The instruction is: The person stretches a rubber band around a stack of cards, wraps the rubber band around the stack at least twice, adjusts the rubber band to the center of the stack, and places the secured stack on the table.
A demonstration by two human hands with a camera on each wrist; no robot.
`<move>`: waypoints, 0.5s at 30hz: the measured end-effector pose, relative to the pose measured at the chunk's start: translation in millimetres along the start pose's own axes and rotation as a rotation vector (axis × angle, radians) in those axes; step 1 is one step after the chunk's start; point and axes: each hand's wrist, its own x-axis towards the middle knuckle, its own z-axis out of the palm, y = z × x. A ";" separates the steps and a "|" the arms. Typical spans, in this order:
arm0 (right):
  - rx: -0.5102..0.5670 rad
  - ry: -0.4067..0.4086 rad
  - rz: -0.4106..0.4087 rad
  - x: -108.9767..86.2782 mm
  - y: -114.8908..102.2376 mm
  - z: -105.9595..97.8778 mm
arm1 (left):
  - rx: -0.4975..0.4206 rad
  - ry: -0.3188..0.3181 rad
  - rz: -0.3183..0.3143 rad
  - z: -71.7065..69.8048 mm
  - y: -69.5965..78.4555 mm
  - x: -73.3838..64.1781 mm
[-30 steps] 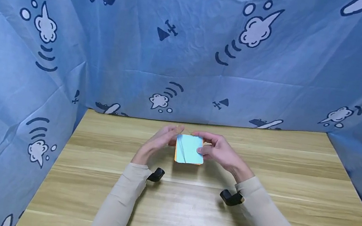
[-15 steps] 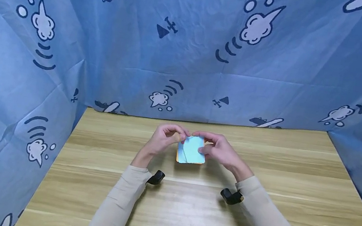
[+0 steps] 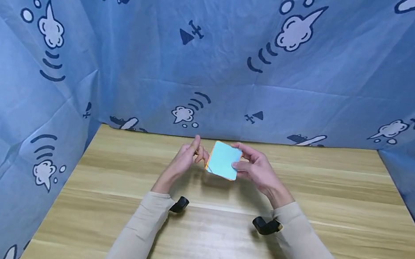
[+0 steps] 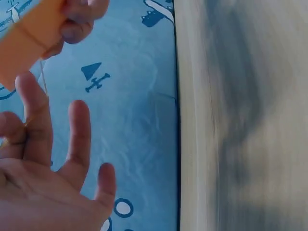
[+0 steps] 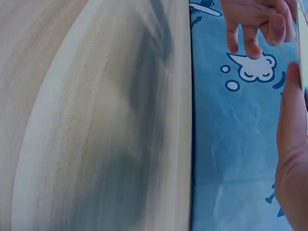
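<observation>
The left hand (image 3: 183, 160) is drawing away from the corner it was touching moments ago, some fingers spreading, others hooking a thin band (image 4: 44, 78) (seemingly pulling it taut). To its right, the right hand (image 3: 259, 168) is pinching the paper stack (image 3: 224, 160), now tilting and hiding some fingertips. The band's exact looping is staying unclear.

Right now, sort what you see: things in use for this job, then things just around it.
In use:
stack of cards, pinched by the right hand
thin band, hooked by the left hand and running to the stack

Just around:
wooden table
blue printed cloth
black wrist cameras
</observation>
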 end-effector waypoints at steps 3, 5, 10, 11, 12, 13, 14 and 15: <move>0.007 0.086 -0.024 2.4 0.2 0.2 | -0.025 0.044 -0.078 4.6 1.6 -3.6; 0.006 0.134 -0.025 3.7 0.6 1.4 | -0.048 0.070 -0.130 7.6 2.1 -5.9; -0.002 0.193 -0.012 5.8 3.8 4.4 | -0.022 0.146 -0.103 15.0 5.2 -10.3; -0.011 0.187 -0.009 5.9 4.1 4.9 | 0.012 0.157 -0.073 16.0 6.4 -11.0; -0.028 0.171 -0.007 5.9 4.5 5.2 | 0.049 0.167 -0.045 16.3 7.2 -11.3; -0.048 0.151 -0.007 5.7 4.8 5.4 | 0.080 0.175 -0.020 15.8 7.8 -11.0; -0.066 0.118 -0.006 5.2 4.9 5.6 | 0.102 0.183 0.001 14.8 8.1 -10.1; -0.087 0.081 -0.006 4.5 4.9 5.8 | 0.106 0.190 0.017 13.2 8.6 -9.0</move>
